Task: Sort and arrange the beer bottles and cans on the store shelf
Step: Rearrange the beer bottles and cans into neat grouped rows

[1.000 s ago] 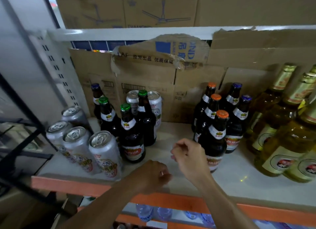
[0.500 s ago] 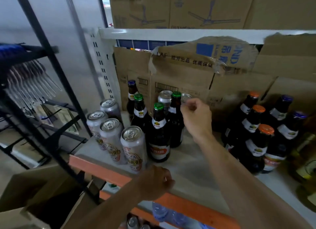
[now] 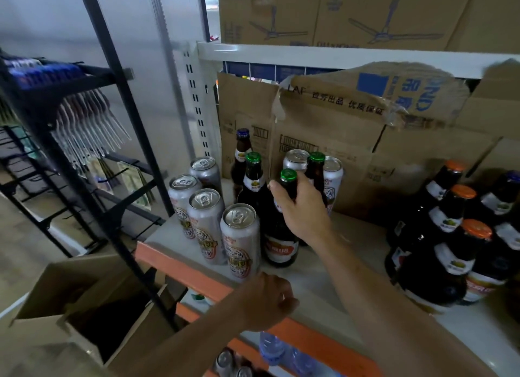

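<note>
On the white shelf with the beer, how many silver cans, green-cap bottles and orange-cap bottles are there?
Silver cans: 6
Green-cap bottles: 3
Orange-cap bottles: 3
Total: 12

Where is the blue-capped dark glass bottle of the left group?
Head view: the blue-capped bottle stands at the back left of the shelf, by the cardboard box, behind a green-capped bottle, right of the rearmost silver can.
</note>
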`<act>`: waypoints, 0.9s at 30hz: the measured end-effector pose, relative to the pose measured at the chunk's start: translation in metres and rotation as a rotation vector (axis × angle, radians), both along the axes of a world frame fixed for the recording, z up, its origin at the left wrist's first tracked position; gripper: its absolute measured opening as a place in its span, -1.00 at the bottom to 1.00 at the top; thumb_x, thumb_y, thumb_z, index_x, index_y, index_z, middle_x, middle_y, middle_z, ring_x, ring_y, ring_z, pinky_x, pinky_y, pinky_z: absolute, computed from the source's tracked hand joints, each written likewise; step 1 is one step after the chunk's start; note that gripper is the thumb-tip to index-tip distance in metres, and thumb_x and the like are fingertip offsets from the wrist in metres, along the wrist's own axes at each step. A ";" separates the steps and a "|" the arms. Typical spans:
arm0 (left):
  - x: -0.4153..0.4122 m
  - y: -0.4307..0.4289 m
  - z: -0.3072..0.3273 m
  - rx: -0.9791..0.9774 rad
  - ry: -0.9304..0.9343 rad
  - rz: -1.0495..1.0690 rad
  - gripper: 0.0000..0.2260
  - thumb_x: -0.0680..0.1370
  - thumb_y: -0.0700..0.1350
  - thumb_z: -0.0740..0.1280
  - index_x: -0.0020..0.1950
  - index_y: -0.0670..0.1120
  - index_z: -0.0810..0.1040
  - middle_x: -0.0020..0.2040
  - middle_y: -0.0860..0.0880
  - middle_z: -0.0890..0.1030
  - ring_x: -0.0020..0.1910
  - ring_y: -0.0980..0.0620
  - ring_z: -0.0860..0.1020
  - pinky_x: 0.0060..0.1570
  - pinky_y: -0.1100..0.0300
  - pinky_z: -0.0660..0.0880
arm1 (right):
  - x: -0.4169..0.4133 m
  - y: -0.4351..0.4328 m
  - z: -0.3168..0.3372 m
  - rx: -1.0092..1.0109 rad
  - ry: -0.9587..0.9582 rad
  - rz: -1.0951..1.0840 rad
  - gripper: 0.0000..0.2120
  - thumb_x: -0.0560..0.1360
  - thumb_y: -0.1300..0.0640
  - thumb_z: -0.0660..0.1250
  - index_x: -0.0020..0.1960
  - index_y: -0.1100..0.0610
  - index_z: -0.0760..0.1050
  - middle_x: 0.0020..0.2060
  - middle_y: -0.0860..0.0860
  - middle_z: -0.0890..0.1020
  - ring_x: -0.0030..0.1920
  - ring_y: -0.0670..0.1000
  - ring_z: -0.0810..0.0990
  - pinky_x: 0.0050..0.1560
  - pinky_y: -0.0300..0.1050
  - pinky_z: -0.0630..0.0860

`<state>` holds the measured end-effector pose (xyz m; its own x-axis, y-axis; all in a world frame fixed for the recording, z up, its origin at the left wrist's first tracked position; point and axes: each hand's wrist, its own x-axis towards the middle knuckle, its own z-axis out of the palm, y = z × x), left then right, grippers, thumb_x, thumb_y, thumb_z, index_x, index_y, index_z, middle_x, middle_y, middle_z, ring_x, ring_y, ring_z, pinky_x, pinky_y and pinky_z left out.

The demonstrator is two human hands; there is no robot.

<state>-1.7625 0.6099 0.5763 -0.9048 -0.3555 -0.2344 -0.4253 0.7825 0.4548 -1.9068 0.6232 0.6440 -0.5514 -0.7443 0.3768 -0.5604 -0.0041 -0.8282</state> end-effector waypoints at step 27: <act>-0.008 0.004 0.062 0.227 0.580 0.042 -0.66 0.26 -0.04 0.62 -0.15 0.18 0.51 -0.26 0.29 0.63 -0.20 0.39 0.57 -0.26 0.52 0.41 | -0.042 0.075 0.078 -0.207 -0.893 -0.286 -0.54 0.51 -0.14 0.38 0.28 0.11 0.44 0.14 0.13 0.60 0.07 0.14 0.64 -0.01 0.07 0.62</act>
<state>-1.7705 0.6140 0.6385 -0.8938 -0.3926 0.2168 -0.0875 0.6268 0.7742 -1.9492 0.6984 0.7223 -0.8490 -0.5031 -0.1613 0.2744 -0.1589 -0.9484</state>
